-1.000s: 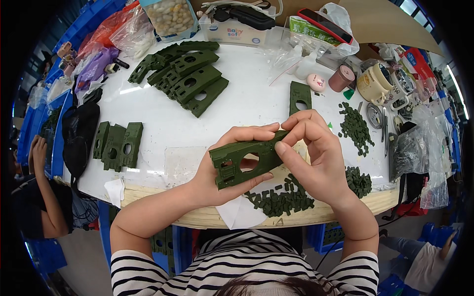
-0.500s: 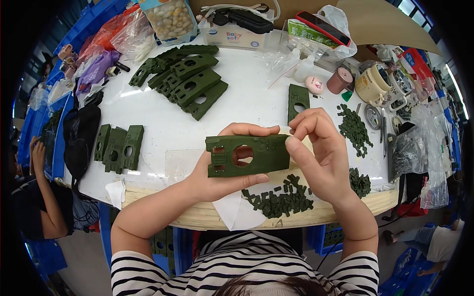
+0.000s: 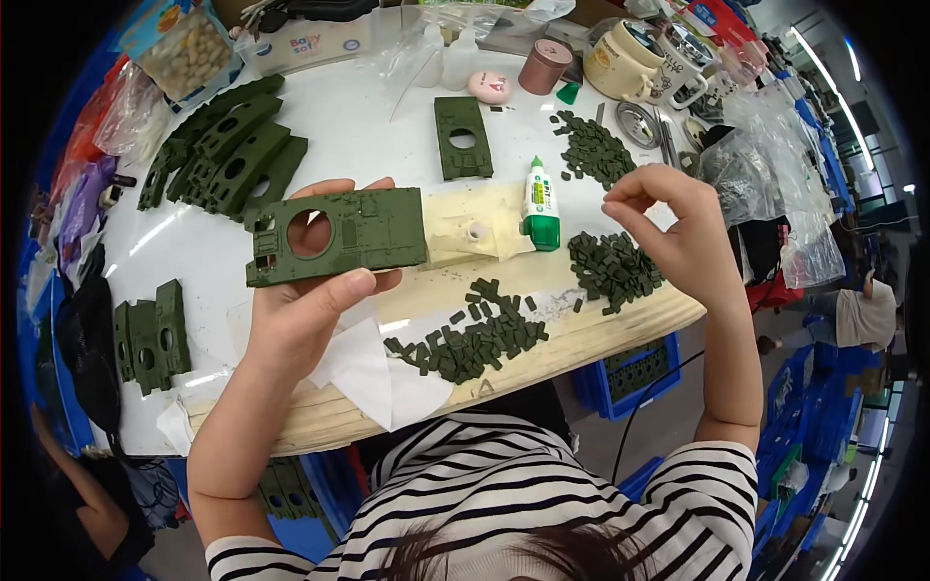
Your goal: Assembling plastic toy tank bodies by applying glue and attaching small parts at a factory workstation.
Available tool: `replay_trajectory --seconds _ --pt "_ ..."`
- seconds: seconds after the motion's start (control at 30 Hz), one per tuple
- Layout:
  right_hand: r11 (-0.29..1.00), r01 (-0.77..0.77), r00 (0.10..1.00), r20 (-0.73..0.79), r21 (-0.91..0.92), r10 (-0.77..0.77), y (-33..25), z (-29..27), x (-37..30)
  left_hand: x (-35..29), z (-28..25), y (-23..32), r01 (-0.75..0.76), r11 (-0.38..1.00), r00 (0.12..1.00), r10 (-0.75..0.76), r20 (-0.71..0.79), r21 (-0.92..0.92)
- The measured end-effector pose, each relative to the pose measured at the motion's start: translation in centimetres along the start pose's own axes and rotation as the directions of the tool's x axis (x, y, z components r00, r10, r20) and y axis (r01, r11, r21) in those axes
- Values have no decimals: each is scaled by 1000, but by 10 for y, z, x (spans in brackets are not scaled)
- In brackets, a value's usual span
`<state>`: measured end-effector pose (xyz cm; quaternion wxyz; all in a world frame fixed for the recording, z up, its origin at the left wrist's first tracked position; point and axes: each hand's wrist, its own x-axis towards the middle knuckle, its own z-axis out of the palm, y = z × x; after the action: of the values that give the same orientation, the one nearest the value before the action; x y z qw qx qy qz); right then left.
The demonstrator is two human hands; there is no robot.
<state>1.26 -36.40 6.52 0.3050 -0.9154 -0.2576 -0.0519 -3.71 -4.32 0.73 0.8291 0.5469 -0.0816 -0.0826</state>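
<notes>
Green hull (image 3: 376, 230) sits clamped in left grip (image 3: 308, 315), right grip (image 3: 678, 225) together near labelled bottle (image 3: 542, 205).

We count one held green hull (image 3: 373, 232), one lone hull (image 3: 465, 163) lying beyond it, and a group of three hulls (image 3: 145, 331) at the left; the stacked hulls (image 3: 218, 150) overlap too much for us to number. We also count three heaps of small green pieces (image 3: 615, 276), one white-and-green bottle (image 3: 541, 198), two pale bottles (image 3: 429, 60) and two mugs (image 3: 620, 66).
</notes>
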Motion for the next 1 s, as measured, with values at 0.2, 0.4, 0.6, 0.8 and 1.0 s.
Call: replay_trajectory --seconds 0.2,0.4,0.6,0.8,1.0 --pt "995 -100 965 241 -29 104 14 16 -17 2 3 2 29 1000 999 -29 -37 -2" --pt "991 123 934 343 -54 -97 -19 45 -24 4 1 3 24 1000 998 -24 -67 0" --pt "1000 -6 930 368 18 0 -21 55 -24 2 0 2 39 997 999 -41 -27 -63" --pt "995 -75 905 423 59 44 -28 53 -18 0 -2 -1 81 990 997 -79 26 -118" --pt "978 -109 925 378 176 35 -45 41 -16 0 -2 1 109 984 990 -94 109 -141"
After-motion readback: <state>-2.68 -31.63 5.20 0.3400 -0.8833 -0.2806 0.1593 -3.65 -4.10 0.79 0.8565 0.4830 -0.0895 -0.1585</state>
